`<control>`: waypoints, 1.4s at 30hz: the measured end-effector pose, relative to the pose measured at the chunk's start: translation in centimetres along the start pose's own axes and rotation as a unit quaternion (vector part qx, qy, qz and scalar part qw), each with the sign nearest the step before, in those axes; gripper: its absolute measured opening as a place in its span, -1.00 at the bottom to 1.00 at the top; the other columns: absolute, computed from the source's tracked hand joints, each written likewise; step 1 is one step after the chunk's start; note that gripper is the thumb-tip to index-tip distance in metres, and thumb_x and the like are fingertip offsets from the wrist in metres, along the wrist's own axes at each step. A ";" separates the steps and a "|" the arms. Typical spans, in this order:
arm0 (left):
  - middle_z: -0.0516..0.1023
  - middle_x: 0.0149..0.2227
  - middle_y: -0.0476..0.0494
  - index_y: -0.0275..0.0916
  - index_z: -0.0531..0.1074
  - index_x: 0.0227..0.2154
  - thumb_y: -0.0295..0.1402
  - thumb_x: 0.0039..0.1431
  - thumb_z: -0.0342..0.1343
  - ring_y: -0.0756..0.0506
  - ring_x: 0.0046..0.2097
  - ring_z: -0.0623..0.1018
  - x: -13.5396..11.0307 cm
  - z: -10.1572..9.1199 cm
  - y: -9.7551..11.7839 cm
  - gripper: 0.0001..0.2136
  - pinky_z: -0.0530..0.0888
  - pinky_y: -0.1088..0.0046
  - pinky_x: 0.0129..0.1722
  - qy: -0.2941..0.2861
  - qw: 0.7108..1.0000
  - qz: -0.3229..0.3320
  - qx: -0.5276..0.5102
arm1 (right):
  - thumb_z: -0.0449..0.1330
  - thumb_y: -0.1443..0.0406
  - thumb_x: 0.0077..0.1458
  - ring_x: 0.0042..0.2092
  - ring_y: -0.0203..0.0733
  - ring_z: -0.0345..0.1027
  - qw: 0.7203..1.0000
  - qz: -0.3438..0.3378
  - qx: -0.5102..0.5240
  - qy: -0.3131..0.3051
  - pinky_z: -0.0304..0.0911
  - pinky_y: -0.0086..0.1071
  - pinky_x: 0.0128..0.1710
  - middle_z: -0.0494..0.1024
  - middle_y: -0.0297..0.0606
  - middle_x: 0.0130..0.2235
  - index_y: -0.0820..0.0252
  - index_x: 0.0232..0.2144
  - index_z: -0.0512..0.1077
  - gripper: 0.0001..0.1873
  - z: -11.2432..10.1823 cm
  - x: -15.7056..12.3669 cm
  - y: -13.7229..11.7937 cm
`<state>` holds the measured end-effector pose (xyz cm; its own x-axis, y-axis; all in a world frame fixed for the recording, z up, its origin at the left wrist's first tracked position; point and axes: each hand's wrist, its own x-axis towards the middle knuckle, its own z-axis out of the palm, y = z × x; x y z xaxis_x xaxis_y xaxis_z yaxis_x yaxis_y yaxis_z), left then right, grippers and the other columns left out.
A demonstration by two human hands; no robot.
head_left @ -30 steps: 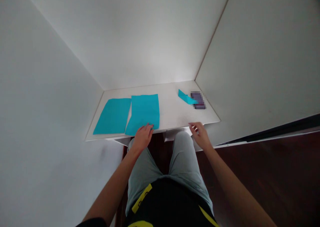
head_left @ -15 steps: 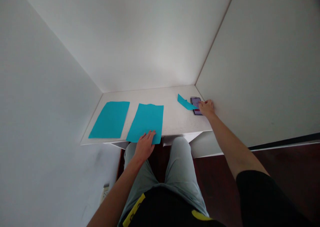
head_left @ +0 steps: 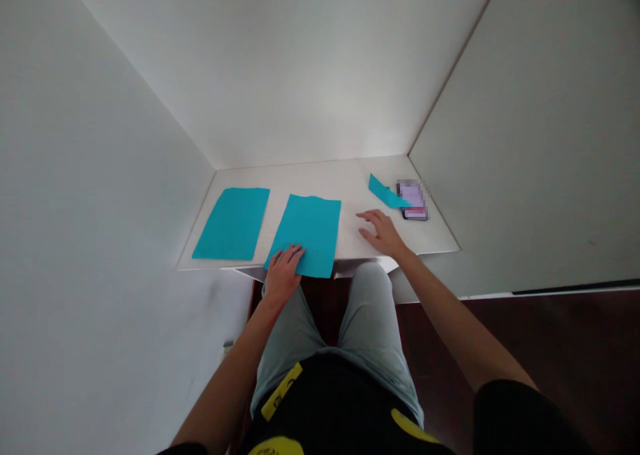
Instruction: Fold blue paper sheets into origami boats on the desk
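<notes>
Two teal sheets of paper lie on a white desk [head_left: 350, 181]. My left hand [head_left: 283, 273] rests flat with fingers spread on the near corner of the middle sheet [head_left: 310, 231], whose front edge overhangs the desk. The other sheet [head_left: 233, 222] lies to its left, untouched. My right hand [head_left: 381, 230] hovers open, palm down, over the bare desk just right of the middle sheet and holds nothing. At the back right lies a phone [head_left: 414, 200] with a small folded teal piece [head_left: 384, 192] leaning on its left side.
The desk sits in a corner with white walls on the left, behind and on the right. My legs in grey trousers are under the front edge. Dark wooden floor [head_left: 550, 335] shows to the right.
My right hand went out to the phone at the back right, then came back toward the middle sheet. My left hand stayed on that sheet, which shifted slightly right.
</notes>
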<state>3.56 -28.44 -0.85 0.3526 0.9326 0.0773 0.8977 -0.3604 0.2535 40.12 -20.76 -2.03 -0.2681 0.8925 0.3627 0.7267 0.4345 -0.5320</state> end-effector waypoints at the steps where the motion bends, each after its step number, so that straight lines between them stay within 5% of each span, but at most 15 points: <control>1: 0.51 0.38 -0.16 -0.10 0.48 0.31 -0.61 0.20 0.09 -0.23 0.43 0.45 0.1 -0.3 0.2 -0.38 0.30 0.03 0.47 -0.005 1.000 0.009 -0.006 | 0.22 0.10 0.34 0.22 0.14 0.44 0.999 -0.032 0.008 -0.038 0.30 0.04 0.23 0.54 -0.01 0.24 0.07 0.33 0.44 -0.43 0.9 -0.4 -1.4; 6: 0.68 0.18 -0.09 -0.02 0.58 0.18 -0.50 0.33 0.11 -0.22 0.13 0.67 1.4 -2.2 2.3 -0.57 0.52 0.16 0.25 -0.031 0.999 0.035 -0.020 | 0.41 0.08 0.17 0.38 0.24 0.31 0.985 -0.061 0.000 -0.158 0.13 0.13 0.37 0.43 -0.09 0.42 -0.05 0.40 0.40 -0.22 2.9 -0.9 -4.9; 10: 0.73 0.07 -0.09 -0.02 0.59 0.14 -0.32 0.44 0.10 -0.22 0.06 0.69 2.6 -4.3 2.2 -0.70 0.52 0.16 0.19 -0.007 0.999 0.032 -0.023 | 0.32 0.08 0.30 0.34 0.18 0.36 0.988 -0.037 -0.005 -0.149 0.15 0.12 0.34 0.51 -0.17 0.36 -0.10 0.22 0.57 -0.54 3.1 -0.5 -4.7; 12: 0.74 0.03 -0.08 -0.03 0.57 0.15 -0.28 0.43 0.14 -0.22 0.09 0.68 3.0 -5.2 0.8 -0.71 0.48 0.14 0.24 0.030 0.999 0.022 -0.036 | 0.21 0.10 0.40 0.26 0.14 0.44 0.992 -0.015 -0.007 -0.123 0.23 0.07 0.26 0.62 -0.15 0.25 -0.05 0.04 0.66 -0.70 3.3 -0.3 -4.5; 16: 0.67 0.13 -0.23 -0.14 0.40 0.30 -0.20 0.41 0.19 -0.26 0.19 0.61 3.4 -5.9 -2.3 -0.54 0.45 0.09 0.29 0.171 0.981 -0.058 -0.076 | 0.03 0.05 0.49 -0.03 0.05 0.54 0.995 0.035 -0.010 -0.098 0.34 -0.09 0.06 0.71 -0.11 -0.14 0.08 -0.27 0.63 -0.54 4.0 0.3 -4.1; 18: 0.53 0.28 -0.42 -0.28 0.27 0.38 -0.15 0.41 0.17 -0.33 0.33 0.48 3.3 -5.4 -2.8 -0.42 0.37 0.01 0.37 0.272 0.954 -0.101 -0.072 | 0.04 0.03 0.47 -0.12 0.02 0.53 0.993 0.077 -0.004 -0.085 0.36 -0.14 -0.01 0.68 -0.13 -0.22 0.11 -0.24 0.59 -0.57 4.5 0.5 -3.9; 20: 0.42 0.36 -0.52 -0.35 0.23 0.40 -0.15 0.46 0.09 -0.35 0.43 0.36 3.0 -4.4 -2.2 -0.42 0.28 -0.04 0.44 0.309 0.944 -0.097 -0.059 | 0.13 0.04 0.40 -0.12 0.03 0.53 0.990 0.133 0.013 -0.053 0.39 -0.15 -0.02 0.68 -0.13 -0.18 0.13 -0.07 0.55 -0.65 5.1 0.6 -3.6; 23: 0.40 0.40 -0.41 -0.25 0.29 0.40 -0.21 0.54 -0.06 -0.27 0.49 0.30 3.2 -2.4 -0.1 -0.52 0.20 0.04 0.50 0.196 0.979 0.007 -0.047 | 0.22 0.11 0.30 -0.06 0.04 0.54 0.982 0.182 0.047 0.014 0.43 -0.09 0.04 0.62 0.00 0.07 0.21 0.25 0.37 -0.44 6.0 0.5 -3.3; 27: 0.21 0.55 -0.23 -0.18 0.26 0.48 -0.16 0.56 -0.11 -0.28 0.60 0.08 5.7 -0.1 1.8 -0.47 0.15 0.04 0.54 0.058 0.995 0.078 -0.021 | 0.23 0.15 0.26 0.10 0.12 0.46 0.986 0.145 0.058 0.061 0.46 0.03 0.14 0.36 0.16 0.32 0.24 0.44 0.16 -0.21 6.5 0.2 -3.0; 32: 0.15 0.58 -0.24 -0.27 0.24 0.50 -0.13 0.55 -0.13 -0.30 0.61 0.05 10.6 1.8 2.3 -0.41 0.08 -0.01 0.57 0.009 0.999 0.049 -0.015 | 0.18 0.12 0.33 0.30 0.23 0.26 0.993 0.102 0.016 0.058 0.25 0.19 0.36 0.36 0.10 0.28 0.14 0.41 0.26 -0.33 6.0 0.0 -3.1; 37: 0.09 0.59 -0.23 -0.22 0.19 0.53 -0.06 0.53 -0.10 -0.27 0.61 0.06 13.0 3.3 2.5 -0.37 0.01 0.00 0.59 -0.028 0.998 0.054 -0.009 | 0.16 0.12 0.36 0.29 0.24 0.28 0.994 0.099 -0.006 0.036 0.24 0.21 0.37 0.38 0.06 0.27 0.07 0.38 0.32 -0.40 5.6 0.1 -3.5; 42: 0.00 0.61 -0.29 -0.31 0.11 0.55 0.03 0.51 -0.11 -0.30 0.62 0.01 13.0 2.3 -1.5 -0.28 -0.04 0.02 0.59 -0.017 1.000 0.007 0.009 | 0.15 0.09 0.38 0.24 0.25 0.35 0.992 0.110 -0.065 0.005 0.30 0.17 0.31 0.40 0.08 0.27 0.11 0.33 0.41 -0.45 5.3 0.2 -3.7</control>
<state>7.38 -15.78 -2.49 0.3739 0.9262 0.0476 0.8969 -0.3742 0.2355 34.04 -21.52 -3.99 -0.0893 0.9624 0.2565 0.8427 0.2103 -0.4956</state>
